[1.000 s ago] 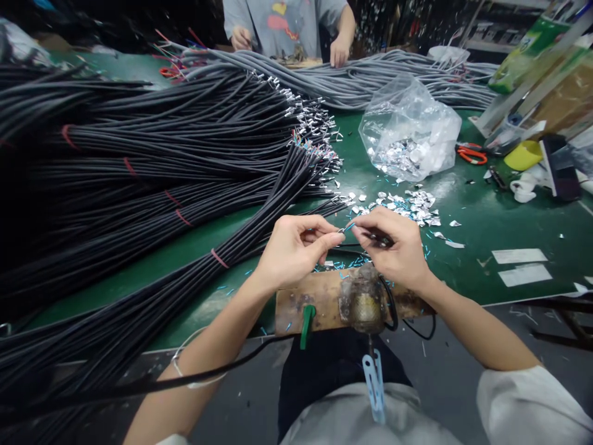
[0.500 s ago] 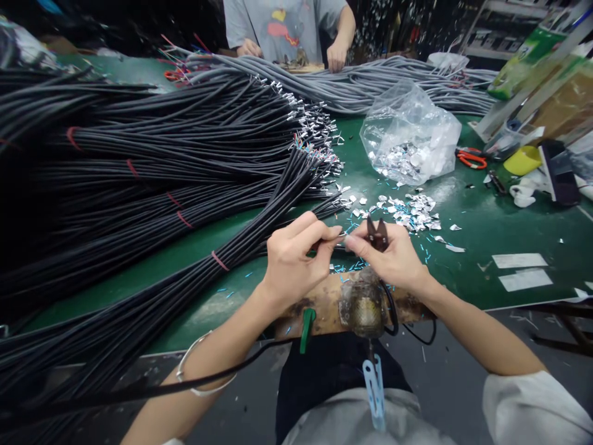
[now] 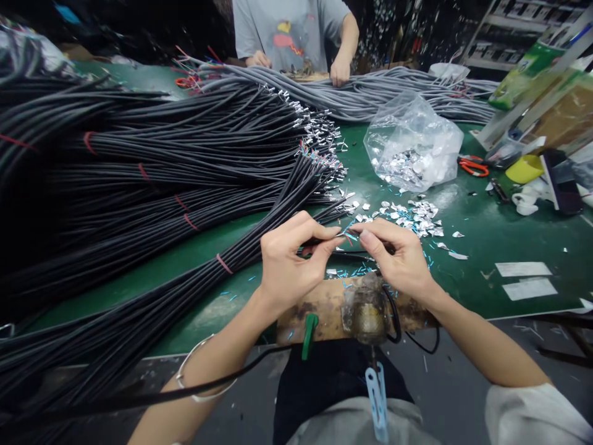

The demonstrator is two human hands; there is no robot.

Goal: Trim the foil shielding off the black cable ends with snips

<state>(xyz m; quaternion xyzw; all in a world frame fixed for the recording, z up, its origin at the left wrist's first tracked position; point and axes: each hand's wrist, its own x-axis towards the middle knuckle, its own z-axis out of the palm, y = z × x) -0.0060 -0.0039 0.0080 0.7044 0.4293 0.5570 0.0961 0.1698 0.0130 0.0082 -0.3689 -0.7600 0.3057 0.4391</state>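
My left hand [image 3: 294, 259] is closed in a pinch on the end of a cable, most of which the fingers hide. Thin coloured wires [image 3: 351, 236], blue and red among them, fan out from the fingertips. My right hand [image 3: 393, 250] is closed around small dark wire cutters [image 3: 354, 230]. Their jaws point left at the wires, while the handles are mostly covered by the palm. Just below the hands, a wooden board [image 3: 296, 309] carries a brass-coloured round device [image 3: 369, 315] and a green lever [image 3: 309, 337].
Bundles of black cable [image 3: 185, 154] with stripped ends fill the left. Behind lie grey cables [image 3: 370, 93] and a co-worker's hand [image 3: 340, 72]. A clear bag [image 3: 414, 145], foil scraps [image 3: 424, 216] and orange-handled scissors [image 3: 473, 165] are on the green table [image 3: 472, 247].
The right hand has turned the cutters from jaws-up to jaws pointing left, beside the wires. The coloured wires now show spread between the hands. The camera view has shifted slightly.
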